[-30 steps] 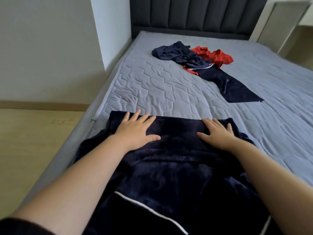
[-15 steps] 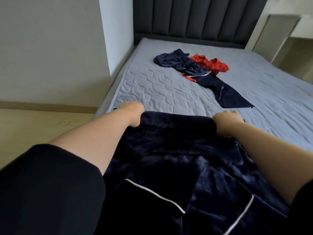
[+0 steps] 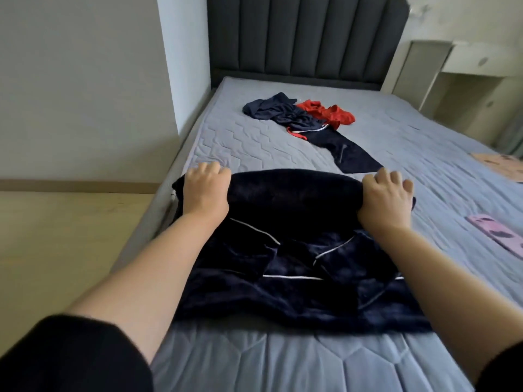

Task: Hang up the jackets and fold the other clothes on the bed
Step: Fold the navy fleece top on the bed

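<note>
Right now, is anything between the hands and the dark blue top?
No, nothing visible. The left hand and the right hand both grip the folded far edge of the dark blue top on the bed.

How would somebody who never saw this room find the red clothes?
Start at the dark grey padded headboard and come down onto the grey quilted mattress. A small heap of clothes lies there, and the crumpled red garment is its right-hand part. Beside it are only navy blue garments.

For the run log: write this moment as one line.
step: fold navy garment on bed | left hand: grips far fold | right hand: grips far fold | pending: clothes pile near headboard
</note>
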The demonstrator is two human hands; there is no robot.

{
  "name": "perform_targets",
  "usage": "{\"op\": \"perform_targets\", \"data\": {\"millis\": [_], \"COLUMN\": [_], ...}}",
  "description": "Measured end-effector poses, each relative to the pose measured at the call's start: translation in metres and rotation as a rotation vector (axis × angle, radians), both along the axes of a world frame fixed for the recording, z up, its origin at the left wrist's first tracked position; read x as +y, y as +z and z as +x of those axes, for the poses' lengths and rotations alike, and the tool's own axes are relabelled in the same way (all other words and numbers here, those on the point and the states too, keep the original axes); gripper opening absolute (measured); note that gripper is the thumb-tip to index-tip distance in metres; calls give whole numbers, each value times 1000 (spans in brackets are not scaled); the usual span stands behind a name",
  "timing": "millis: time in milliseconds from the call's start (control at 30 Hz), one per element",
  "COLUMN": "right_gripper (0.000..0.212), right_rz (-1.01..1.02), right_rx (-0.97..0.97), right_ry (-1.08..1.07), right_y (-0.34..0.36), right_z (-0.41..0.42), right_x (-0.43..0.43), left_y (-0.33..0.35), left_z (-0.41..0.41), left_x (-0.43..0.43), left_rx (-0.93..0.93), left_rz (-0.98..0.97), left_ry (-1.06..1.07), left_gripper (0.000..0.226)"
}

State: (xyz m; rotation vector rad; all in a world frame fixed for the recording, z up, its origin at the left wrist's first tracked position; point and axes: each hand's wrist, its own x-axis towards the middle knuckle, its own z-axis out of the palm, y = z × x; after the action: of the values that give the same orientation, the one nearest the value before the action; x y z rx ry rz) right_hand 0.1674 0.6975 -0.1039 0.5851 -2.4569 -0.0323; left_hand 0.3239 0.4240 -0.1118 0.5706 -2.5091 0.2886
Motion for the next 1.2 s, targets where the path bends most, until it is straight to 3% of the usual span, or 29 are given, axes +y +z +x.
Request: {"op": "perform_targets", "data": {"millis": [67,167,267,333,467,500,567,633,667,733,833,867,967,1033,1200], "right_gripper": [23,28,35,33,26,18,4,14,19,23,20,26,49,53,56], "right_rz": [60,263,359,398,748,802,837,846,820,544,-113,-136,-44,-113,-165], "right_rx": [-58,-261,-642,-765,-1128,-1247,-1337,-1298,-1249,-982,-465,-406,-626,-741,-793], "right_ry": [-3,93,170,207,154,140,97,8,-29,32,262,280,60,-107,-216], "right_y": [-6,4,26,37,39,34,24,24,26,21,-10,-25,-67,-79,-88], "right_z": [16,29,38,44,52,54,58,59,61,61,74,77,60,36,23], "right_x": [15,34,49,56,54,51,43,33,26,7,-21,-24,4,38,63], "left_y": [-7,-12,3,20,39,36,25,9,-2,-28,-65,-74,-83,-85,-83], "left_z": [21,47,64,71,74,70,58,42,35,24,16,16,21,24,31], "left_x": [7,11,15,20,32,37,47,58,63,74,85,85,77,68,41], "left_rx": [-28,-262,-544,-707,-1131,-1072,-674,-281,-242,-358,-424,-402,-359,-355,-371], "left_rz": [-52,-17,194,343,637,717,708,434,325,304,350,327,304,334,484], "left_ry": [-60,-227,-338,-366,-313,-301,-279,-228,-204,-181,-151,-139,-112,-83,70], "left_gripper": [28,28,19,20,34,38,44,40,46,62,66,66,67,68,64]}}
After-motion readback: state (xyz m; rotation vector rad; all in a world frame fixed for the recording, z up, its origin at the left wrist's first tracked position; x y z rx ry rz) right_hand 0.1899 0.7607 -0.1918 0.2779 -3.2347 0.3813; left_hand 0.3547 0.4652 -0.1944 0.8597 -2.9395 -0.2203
